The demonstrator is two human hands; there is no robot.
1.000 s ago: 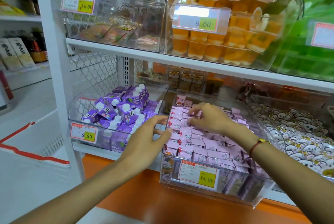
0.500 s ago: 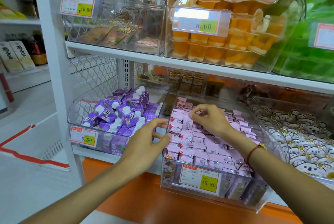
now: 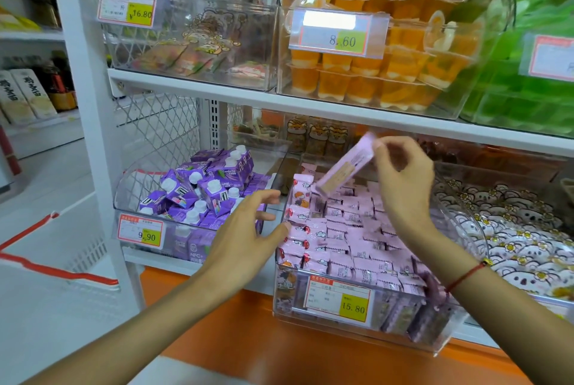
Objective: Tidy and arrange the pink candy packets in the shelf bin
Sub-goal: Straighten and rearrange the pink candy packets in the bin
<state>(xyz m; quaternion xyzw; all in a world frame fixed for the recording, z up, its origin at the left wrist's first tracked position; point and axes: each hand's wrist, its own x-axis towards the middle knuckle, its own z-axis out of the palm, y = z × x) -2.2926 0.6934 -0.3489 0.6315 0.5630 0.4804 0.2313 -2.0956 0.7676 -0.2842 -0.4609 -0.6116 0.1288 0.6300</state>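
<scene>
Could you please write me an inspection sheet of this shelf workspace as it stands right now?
Surface: white shelf carrying clear bins.
Job's things: pink packets in rows fill the clear bin, tagged 15.80; one lifted packet tilted above them.
Clutter: nothing seen.
Grippers: right hand pinches the lifted packet; left hand open, at the bin's left wall.
Cables: nothing seen.
Surroundings: purple cartons left, orange jelly cups above, flower-print packets right.

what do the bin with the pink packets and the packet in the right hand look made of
Shelf bin: clear, glossy rigid plastic, apparently; the packets inside show through its front wall.
Lifted pink packet, pinched by the right hand: probably thin matte plastic film or coated paper, with printed text; too blurred to say which.
</scene>
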